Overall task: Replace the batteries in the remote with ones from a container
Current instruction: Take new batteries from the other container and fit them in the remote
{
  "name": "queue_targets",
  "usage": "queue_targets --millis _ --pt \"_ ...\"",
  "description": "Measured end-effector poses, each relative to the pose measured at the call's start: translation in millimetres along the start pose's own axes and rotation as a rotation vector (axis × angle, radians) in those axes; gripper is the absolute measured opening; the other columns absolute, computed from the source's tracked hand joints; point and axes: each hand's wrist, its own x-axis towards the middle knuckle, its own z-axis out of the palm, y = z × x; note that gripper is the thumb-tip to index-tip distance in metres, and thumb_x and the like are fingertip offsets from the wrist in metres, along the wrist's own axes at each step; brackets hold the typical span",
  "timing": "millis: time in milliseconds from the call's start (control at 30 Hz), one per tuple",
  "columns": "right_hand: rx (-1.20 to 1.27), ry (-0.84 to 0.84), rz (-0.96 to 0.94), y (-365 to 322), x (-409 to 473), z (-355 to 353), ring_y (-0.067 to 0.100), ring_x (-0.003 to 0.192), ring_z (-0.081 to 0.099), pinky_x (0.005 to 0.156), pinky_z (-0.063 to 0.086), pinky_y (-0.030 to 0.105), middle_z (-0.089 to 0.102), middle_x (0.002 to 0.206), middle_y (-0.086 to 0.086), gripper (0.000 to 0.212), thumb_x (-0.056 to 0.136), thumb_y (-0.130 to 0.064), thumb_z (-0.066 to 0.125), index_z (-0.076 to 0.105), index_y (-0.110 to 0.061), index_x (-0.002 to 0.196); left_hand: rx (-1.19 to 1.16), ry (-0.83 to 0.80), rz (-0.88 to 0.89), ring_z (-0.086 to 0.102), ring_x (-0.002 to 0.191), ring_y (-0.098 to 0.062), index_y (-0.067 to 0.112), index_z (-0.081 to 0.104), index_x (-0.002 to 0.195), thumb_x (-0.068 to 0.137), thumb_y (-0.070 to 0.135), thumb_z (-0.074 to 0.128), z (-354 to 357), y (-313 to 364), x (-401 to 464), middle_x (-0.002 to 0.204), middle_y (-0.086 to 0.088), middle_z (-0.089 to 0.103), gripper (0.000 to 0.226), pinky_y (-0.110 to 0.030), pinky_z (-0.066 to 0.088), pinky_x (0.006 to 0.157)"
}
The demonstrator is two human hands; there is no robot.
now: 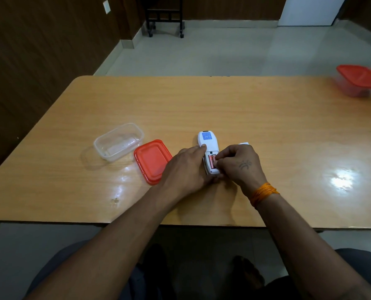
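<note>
The right hand (pixel 238 164) has its fingertips (pixel 216 163) pinched on a red battery (pixel 212 162) lying in the open compartment of the white remote (pixel 207 140), which rests face down at table centre. The left hand (pixel 185 169) clasps the remote from nine o'clock, forefinger laid along its edge. Further toward nine o'clock lies the red lid (pixel 151 160), then the clear container (pixel 118 140), apparently empty. A second lidded tub (pixel 359 80) sits at two o'clock. Judging by this, seating the battery is under way; the cover remains to be refitted.
</note>
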Motion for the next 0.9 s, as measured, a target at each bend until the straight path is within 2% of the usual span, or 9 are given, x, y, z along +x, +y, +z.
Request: queue_targets --millis 133,267,333,400,500,600,767,900 --pt "-0.010 -0.009 -0.067 4 -4 -5 0.024 0.081 0.075 0.079 0.064 0.049 0.077 0.077 0.002 0.009 0.077 -0.009 0.082 0.079 -0.017 0.078 0.002 -0.031 0.011 0.043 0.148 -0.028 0.012 0.034 0.162 0.085 0.061 0.074 -3 -1 1 0.165 -0.007 0.043 0.100 -0.041 0.041 0.116" --pt "0.001 0.106 -0.168 8 -2 -21 0.023 0.076 0.072 0.068 0.064 0.043 0.074 0.080 0.002 0.007 0.081 -0.021 0.084 0.079 -0.018 0.085 0.010 -0.053 0.031 0.038 0.150 -0.025 0.017 0.030 0.164 0.084 0.058 0.077 -6 -7 2 0.167 -0.003 0.039 0.101 -0.039 0.039 0.118" --pt "-0.159 0.265 -0.265 16 3 -30 0.023 0.084 0.069 0.067 0.053 0.030 0.073 0.091 0.004 0.012 0.084 -0.026 0.082 0.078 -0.018 0.091 0.027 -0.055 0.048 0.034 0.152 -0.024 0.020 0.029 0.164 0.083 0.061 0.077 -6 -11 2 0.168 -0.002 0.036 0.103 -0.037 0.034 0.119" --pt "-0.400 0.349 -0.324 26 5 -36 0.031 0.098 0.063 0.069 0.045 0.032 0.066 0.106 0.009 0.022 0.086 -0.029 0.078 0.075 -0.016 0.103 0.043 -0.055 0.061 0.030 0.153 -0.023 0.023 0.028 0.164 0.081 0.064 0.077 -6 -14 2 0.169 -0.002 0.034 0.105 -0.035 0.032 0.119" --pt "-0.575 0.263 -0.271 37 6 -36 0.040 0.106 0.056 0.074 0.049 0.040 0.058 0.113 0.016 0.039 0.086 -0.033 0.075 0.067 -0.014 0.119 0.052 -0.058 0.056 0.030 0.154 -0.022 0.027 0.029 0.164 0.078 0.067 0.078 -6 -18 4 0.170 0.000 0.032 0.106 -0.036 0.034 0.119" --pt "-0.554 0.238 -0.265 37 6 -34 0.044 0.099 0.059 0.074 0.043 0.039 0.060 0.108 0.020 0.040 0.086 -0.024 0.073 0.065 -0.011 0.122 0.056 -0.042 0.044 0.038 0.151 -0.021 0.031 0.031 0.162 0.076 0.069 0.077 -6 -19 5 0.167 0.004 0.039 0.105 -0.038 0.040 0.114" --pt "-0.368 0.261 -0.312 19 -12 -29 0.028 0.095 0.063 0.076 0.039 0.030 0.065 0.103 0.010 0.043 0.086 -0.032 0.077 0.068 -0.021 0.127 0.044 0.038 0.045 0.052 0.138 -0.023 0.030 0.044 0.157 0.073 0.068 0.077 -4 -17 2 0.156 0.002 0.055 0.098 -0.038 0.047 0.105" --pt "-0.327 0.164 -0.428 8 -32 -17 0.022 0.089 0.065 0.076 0.044 0.029 0.069 0.100 0.006 0.047 0.085 -0.041 0.081 0.073 -0.026 0.129 0.019 0.076 0.067 0.057 0.133 -0.029 0.022 0.055 0.150 0.079 0.058 0.078 -2 -16 4 0.152 -0.004 0.058 0.083 -0.042 0.051 0.104"
